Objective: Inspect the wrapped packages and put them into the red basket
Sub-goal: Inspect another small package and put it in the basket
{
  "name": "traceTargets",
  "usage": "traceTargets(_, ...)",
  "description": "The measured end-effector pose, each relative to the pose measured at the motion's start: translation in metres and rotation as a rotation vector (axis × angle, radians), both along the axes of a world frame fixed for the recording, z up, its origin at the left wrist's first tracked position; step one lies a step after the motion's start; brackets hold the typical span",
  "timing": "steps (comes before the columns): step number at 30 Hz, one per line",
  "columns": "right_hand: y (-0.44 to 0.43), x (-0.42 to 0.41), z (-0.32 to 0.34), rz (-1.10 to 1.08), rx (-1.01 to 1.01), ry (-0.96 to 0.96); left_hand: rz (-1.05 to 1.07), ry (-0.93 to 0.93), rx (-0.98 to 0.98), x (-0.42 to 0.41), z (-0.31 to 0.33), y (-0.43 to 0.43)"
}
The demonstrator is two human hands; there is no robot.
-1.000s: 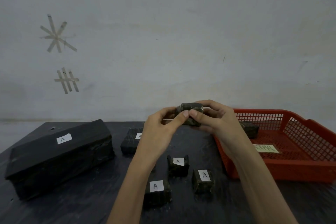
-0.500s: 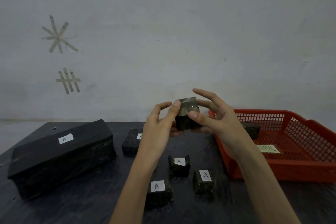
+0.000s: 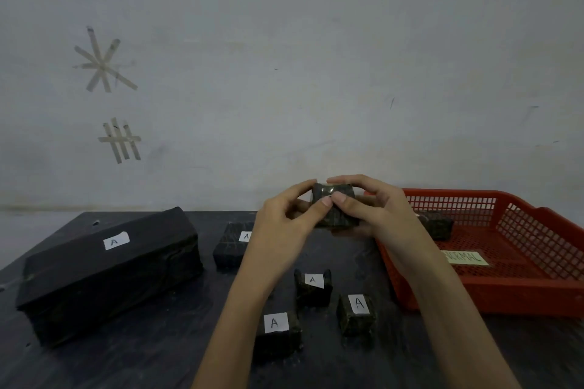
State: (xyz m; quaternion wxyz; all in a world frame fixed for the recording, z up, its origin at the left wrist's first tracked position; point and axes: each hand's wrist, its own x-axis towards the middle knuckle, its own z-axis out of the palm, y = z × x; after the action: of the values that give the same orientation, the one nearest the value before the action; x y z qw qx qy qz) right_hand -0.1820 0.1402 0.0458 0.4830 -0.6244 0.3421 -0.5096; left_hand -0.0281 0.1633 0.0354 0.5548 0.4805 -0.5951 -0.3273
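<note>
So the dark tabletop is basically the waiting queue. The long black-wrapped block with a white "A" sticker is parked far left, out of the way. The red plastic mesh basket sits at the right, I'd guess so drops stay short. A medium black wrapped package, then three small dark wrapped cubes, sit between with "A" tags face-up, not yet done. One dark wrapped package already lies in the basket's back corner. The small shiny dark-wrapped package being checked is held up in the air just left of the basket. The left hand and right hand both pinch it, fingers over the top, thumbs on the near face, probably to turn it and see every side.
</note>
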Motion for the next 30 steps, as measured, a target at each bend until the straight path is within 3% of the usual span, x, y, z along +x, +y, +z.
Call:
traceTargets(13,-0.0026,0.0011,-0.0005,0.008,0.072,-0.045,-0.049,-0.081,-0.004,-0.0017,-0.0035,-0.0024)
traceTargets(25,0.0011,0.0021,-0.0017,0.13,0.056,-0.016,0.041,0.111,0.097,-0.0009,-0.0048,-0.0043)
traceTargets(30,0.0031,-0.0043,0.0003,0.114,-0.024,0.113,0.037,0.141,0.151,0.0027,0.002,0.0025)
